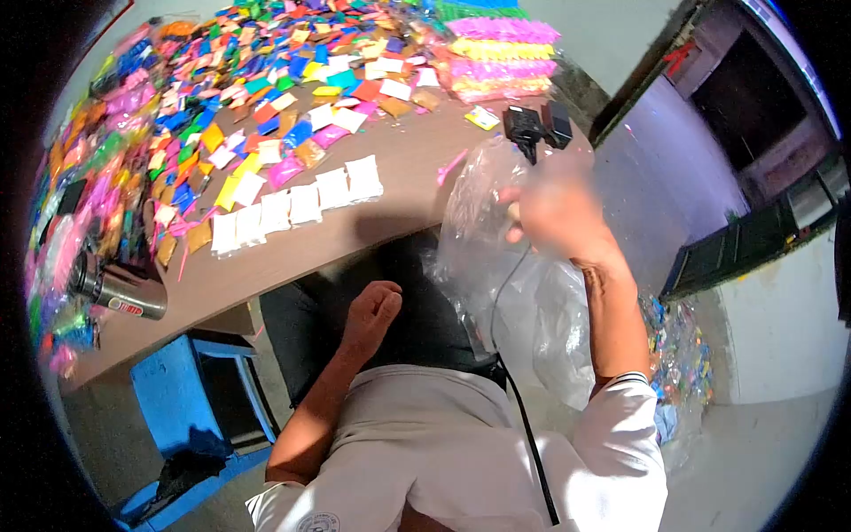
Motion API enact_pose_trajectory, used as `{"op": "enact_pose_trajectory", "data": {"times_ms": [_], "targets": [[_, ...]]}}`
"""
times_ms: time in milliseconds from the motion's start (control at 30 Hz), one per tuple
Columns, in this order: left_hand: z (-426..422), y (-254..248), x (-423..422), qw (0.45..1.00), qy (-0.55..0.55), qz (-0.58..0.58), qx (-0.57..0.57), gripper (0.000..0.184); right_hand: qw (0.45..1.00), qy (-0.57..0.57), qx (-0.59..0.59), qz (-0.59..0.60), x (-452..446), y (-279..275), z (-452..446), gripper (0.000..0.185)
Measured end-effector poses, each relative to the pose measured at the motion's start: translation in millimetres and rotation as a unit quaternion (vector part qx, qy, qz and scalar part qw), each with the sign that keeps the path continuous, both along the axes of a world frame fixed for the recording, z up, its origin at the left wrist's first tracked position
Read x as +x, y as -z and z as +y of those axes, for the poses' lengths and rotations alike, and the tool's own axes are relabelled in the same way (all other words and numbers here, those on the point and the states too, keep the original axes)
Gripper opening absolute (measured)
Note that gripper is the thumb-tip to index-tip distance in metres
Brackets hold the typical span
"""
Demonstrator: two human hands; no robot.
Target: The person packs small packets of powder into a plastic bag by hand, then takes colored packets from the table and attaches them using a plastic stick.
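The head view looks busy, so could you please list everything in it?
Table: one, brown, left to centre.
Small packets: uncounted, multicoloured, table's far side.
White packets: six, white, row near table's front edge.
Stacked bundles: several, mostly pink and yellow, table's far right.
Boxy devices: two, black, table's right end.
Steel cup: one, silver, table's left.
Chair: one, blue, lower left.
Seat: one, black, centre.
Plastic bag: at least one, clear, right of centre.
Cord: one, black, lower centre.
Floor pile: uncounted, multicoloured, right.
Doorway: one, dark, upper right.
Shirt: one, white, bottom.
Left hand: one, bare, centre.
Right hand: one, bare, blurred, right of centre.
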State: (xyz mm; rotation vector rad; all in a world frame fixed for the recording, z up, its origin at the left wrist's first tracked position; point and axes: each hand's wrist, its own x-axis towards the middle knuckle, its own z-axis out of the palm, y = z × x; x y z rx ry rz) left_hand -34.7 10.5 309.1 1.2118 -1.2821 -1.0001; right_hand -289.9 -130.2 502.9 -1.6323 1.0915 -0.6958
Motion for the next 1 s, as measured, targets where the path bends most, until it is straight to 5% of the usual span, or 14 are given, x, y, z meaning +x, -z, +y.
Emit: {"op": "enact_pose_trajectory", "data": {"times_ms": [233,467,633,700,1000], "targets": [[-7,-36,4,0.990,-0.045,-0.110,-0.076,0.024,0.963,-0.163,-0.202,0.077,49,7,-4,0.016],[-26,-76,18,0.969,-0.084,-0.209,-0.101,0.025,0.862,-0.324,-0.218,0.323,88,-3,-11,0.022],[-30,-83,31,0.962,-0.109,-0.218,-0.124,0.021,0.799,-0.454,-0.215,0.330,123,3,-16,0.022],[-24,-91,29,0.961,-0.110,-0.219,-0.131,0.022,0.791,-0.496,-0.105,0.342,134,-9,-15,0.021],[7,-114,10,0.930,-0.148,-0.309,-0.134,0.029,0.784,-0.557,0.045,0.270,136,-15,-3,0.037]]}}
